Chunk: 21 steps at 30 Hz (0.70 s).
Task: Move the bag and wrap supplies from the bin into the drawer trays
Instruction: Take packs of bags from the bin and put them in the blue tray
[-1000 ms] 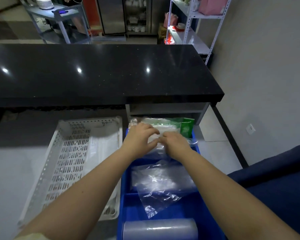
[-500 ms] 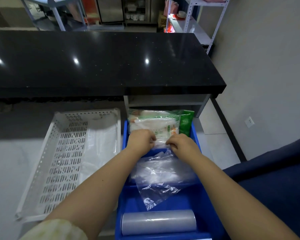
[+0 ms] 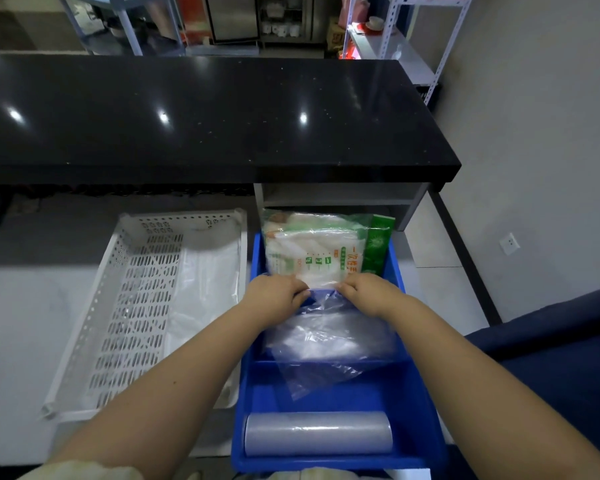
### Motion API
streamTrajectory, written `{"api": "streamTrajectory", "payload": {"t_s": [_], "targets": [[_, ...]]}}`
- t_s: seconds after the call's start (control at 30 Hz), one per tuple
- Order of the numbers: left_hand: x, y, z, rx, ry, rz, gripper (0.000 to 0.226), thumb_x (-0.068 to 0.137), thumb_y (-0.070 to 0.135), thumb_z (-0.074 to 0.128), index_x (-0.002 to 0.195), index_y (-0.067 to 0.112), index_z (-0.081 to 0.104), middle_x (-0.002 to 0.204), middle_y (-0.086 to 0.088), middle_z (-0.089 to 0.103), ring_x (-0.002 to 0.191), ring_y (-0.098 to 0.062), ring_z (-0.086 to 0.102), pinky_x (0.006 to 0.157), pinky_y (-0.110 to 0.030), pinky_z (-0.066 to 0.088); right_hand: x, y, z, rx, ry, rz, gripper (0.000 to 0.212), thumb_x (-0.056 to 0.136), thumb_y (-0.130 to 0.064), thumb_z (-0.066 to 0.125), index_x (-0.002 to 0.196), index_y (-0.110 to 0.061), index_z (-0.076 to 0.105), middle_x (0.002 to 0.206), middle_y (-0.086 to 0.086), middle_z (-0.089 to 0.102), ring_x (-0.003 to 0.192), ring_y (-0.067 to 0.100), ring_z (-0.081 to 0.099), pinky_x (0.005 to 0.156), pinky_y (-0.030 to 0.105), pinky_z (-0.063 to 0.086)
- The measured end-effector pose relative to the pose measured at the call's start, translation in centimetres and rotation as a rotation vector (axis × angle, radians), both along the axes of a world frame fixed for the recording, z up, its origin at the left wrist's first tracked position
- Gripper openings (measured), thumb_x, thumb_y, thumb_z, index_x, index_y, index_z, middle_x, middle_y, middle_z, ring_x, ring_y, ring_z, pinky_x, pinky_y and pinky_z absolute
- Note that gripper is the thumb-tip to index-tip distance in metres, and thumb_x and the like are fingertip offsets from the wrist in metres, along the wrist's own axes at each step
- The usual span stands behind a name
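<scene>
Both hands sit knuckles-up near the far end of a blue tray [image 3: 421, 386], close together with a small gap between them. The left hand [image 3: 277, 296] has its fingers curled and grips the near left corner of a white pack of bags [image 3: 310, 252] with green print. The right hand [image 3: 368, 293] is curled the same way and pinches the pack's near right corner. The fingertips of both are tucked under, so how deep the hold goes cannot be told.

The pack stands tilted at the tray's 12 o'clock end, with its top edge leaning away from the person. A green packet [image 3: 378, 245] stands upright just beside it, at about 1 o'clock, touching its right edge.

Just behind the hands, in the tray's middle section, lies a loose heap of clear bags [image 3: 326, 337]. One corner of it spills over a divider toward 6 o'clock. At the 6 o'clock end a roll of wrap [image 3: 317, 433] lies crosswise, apart from the heap.

At 9 o'clock of the tray, just beside it, sits a white slotted bin [image 3: 136, 306]. Pale plastic sheets [image 3: 207, 289] lie along its right side.

A black counter [image 3: 205, 116] spans the view at 12 o'clock. Metal shelving [image 3: 395, 39] stands beyond it at 1 o'clock, and a dark blue seat [image 3: 551, 362] sits at 4 o'clock.
</scene>
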<state>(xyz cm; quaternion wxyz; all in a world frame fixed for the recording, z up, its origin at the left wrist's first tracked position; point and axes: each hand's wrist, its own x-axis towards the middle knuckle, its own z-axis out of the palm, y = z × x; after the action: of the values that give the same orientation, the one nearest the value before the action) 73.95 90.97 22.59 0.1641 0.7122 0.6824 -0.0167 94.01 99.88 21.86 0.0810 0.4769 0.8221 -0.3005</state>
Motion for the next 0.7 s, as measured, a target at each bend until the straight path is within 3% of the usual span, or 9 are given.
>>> {"api": "streamTrajectory", "payload": {"t_s": [0.17,0.27,0.47,0.6,0.7], "targets": [[0.1,1.4,-0.4,-0.052,-0.009,0.041,0.039,0.096,0.042,0.026,0.083,0.031,0.060,0.098,0.002,0.065,0.084,-0.020,0.057,0.077,-0.037,0.040,-0.3,0.5,0.3,0.047,-0.022,-0.002,0.043,0.097,-0.050,0.030,0.121,-0.029,0.058,0.129,0.001,0.059,0.112,0.023,0.055,0.094,0.043,0.044],[-0.4,2.6,-0.6,-0.050,-0.003,0.057,0.042,0.094,0.039,0.024,0.089,0.028,0.064,0.103,0.002,0.064,0.089,-0.019,0.056,0.087,-0.041,0.039,-1.1,1.6,0.8,0.017,-0.021,0.000,0.042,0.097,-0.049,0.030,0.124,-0.029,0.056,0.134,0.003,0.056,0.116,0.023,0.052,0.099,0.044,0.041],[-0.7,4.9,-0.3,-0.024,0.019,0.112,0.045,0.095,0.042,0.025,0.103,0.027,0.067,0.108,-0.001,0.064,0.093,-0.020,0.057,0.075,-0.037,0.037,-2.6,3.5,1.0,0.089,-0.056,0.000,0.035,0.097,-0.045,0.030,0.112,-0.025,0.055,0.120,0.006,0.059,0.102,0.024,0.054,0.089,0.043,0.043],[-0.4,5.1,0.7,-0.049,0.020,0.121,0.040,0.095,0.039,0.028,0.098,0.027,0.066,0.104,-0.002,0.064,0.092,-0.021,0.057,0.079,-0.039,0.040,-2.7,3.8,1.2,0.147,-0.066,0.023,0.031,0.096,-0.043,0.033,0.103,-0.026,0.059,0.111,0.007,0.059,0.087,0.024,0.049,0.078,0.038,0.040],[-0.6,4.8,2.0,0.060,0.002,0.126,0.033,0.095,0.037,0.036,0.107,0.028,0.065,0.112,-0.001,0.067,0.100,-0.024,0.059,0.085,-0.040,0.042,-3.0,3.5,1.9,0.368,0.032,0.092,0.022,0.095,-0.032,0.045,0.100,-0.025,0.064,0.108,0.005,0.063,0.095,0.026,0.048,0.075,0.037,0.035]]}}
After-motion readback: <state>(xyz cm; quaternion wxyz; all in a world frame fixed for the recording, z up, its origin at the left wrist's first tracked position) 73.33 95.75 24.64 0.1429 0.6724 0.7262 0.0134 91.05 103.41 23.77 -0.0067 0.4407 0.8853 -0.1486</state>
